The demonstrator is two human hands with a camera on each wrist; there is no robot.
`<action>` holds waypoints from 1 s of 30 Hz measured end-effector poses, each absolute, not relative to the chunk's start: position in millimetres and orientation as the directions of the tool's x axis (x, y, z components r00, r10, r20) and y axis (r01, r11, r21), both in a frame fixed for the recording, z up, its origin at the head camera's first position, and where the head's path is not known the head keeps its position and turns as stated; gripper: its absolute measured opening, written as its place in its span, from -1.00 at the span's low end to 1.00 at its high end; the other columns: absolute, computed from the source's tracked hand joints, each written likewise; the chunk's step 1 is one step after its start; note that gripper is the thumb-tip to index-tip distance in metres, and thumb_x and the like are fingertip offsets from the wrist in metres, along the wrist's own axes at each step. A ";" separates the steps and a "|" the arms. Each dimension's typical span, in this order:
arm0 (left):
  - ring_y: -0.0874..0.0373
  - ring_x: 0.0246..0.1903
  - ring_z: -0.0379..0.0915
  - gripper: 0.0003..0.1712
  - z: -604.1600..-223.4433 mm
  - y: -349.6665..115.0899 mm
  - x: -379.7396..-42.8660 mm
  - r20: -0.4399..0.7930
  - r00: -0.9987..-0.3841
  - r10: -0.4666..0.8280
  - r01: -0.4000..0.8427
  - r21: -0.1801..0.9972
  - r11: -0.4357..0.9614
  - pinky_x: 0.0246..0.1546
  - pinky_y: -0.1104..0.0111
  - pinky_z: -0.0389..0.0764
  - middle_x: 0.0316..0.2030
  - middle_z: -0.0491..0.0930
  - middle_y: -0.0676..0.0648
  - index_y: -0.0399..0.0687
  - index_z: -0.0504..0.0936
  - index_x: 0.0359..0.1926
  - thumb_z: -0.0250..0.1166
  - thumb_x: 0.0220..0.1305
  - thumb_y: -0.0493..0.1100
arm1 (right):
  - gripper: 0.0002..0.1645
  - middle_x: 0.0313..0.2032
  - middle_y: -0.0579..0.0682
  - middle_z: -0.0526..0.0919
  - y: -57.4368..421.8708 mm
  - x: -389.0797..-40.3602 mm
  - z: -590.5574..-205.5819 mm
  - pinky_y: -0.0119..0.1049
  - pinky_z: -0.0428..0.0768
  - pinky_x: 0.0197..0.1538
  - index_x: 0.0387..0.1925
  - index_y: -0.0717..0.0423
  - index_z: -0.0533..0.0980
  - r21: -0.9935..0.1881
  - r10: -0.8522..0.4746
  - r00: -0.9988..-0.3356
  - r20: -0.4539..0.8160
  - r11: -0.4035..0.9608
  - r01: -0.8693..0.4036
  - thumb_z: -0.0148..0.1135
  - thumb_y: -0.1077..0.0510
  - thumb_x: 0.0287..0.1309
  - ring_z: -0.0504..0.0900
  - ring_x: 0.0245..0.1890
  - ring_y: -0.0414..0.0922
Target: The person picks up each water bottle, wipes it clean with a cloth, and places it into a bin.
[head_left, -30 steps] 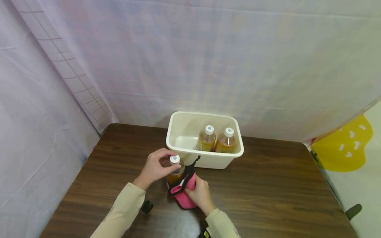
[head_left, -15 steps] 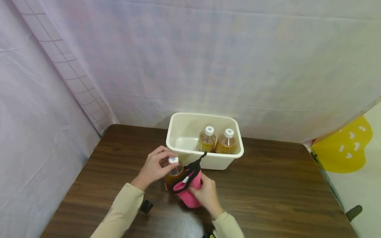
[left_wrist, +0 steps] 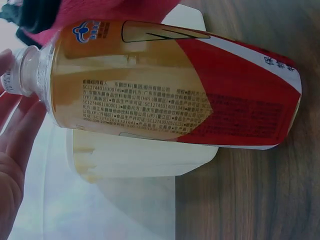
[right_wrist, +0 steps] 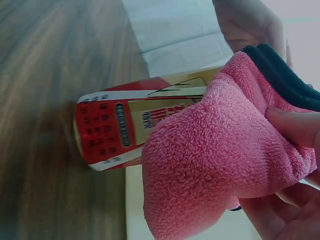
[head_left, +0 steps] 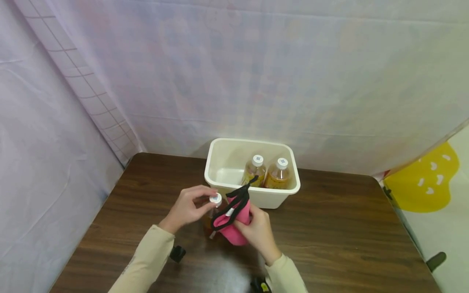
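My left hand (head_left: pixel 188 207) pinches the white-capped top of a drink bottle (left_wrist: pixel 165 90) that has a red and gold label and stands before the white bin. In the left wrist view, the fingers (left_wrist: pixel 22 125) are at the cap. With my right hand (head_left: pixel 259 230) I grip a pink terry cloth (right_wrist: pixel 210 155) edged in black, thumb on its near side. The cloth is held beside the bottle and hides part of it in the head view. A black loop sticks up from the cloth toward the bin.
A white bin (head_left: pixel 269 199) stands at the table's back edge with two more bottles, a left one (head_left: pixel 254 173) and a right one (head_left: pixel 277 177), in its right half. Dark wooden table (head_left: pixel 329 228) lies around it. Pale curtains (head_left: pixel 256 81) hang behind.
My right hand has lifted the pink cloth up and slightly right, and its black loop now overlaps the bin's rim. My left hand stays at the bottle's cap.
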State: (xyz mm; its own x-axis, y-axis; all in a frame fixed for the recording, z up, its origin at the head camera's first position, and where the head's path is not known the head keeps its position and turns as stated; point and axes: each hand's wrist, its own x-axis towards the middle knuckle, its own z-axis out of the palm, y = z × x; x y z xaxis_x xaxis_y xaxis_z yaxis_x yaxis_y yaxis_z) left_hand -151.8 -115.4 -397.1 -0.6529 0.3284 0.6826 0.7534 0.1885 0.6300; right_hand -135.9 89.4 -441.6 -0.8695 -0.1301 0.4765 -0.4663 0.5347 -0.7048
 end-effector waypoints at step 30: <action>0.07 -0.31 0.54 -0.80 -404.4 -110.9 -154.9 0.577 -0.765 0.287 0.622 0.777 0.097 -0.34 0.22 0.61 -0.38 0.55 -0.35 -0.48 0.53 -0.41 0.30 -0.16 -0.60 | -0.69 -0.62 -0.02 0.60 75.4 -138.3 -443.7 -0.31 0.49 -0.53 -0.53 0.14 0.51 -0.607 -0.178 -0.844 0.506 0.622 -0.495 0.46 0.25 -0.44 0.55 -0.61 -0.12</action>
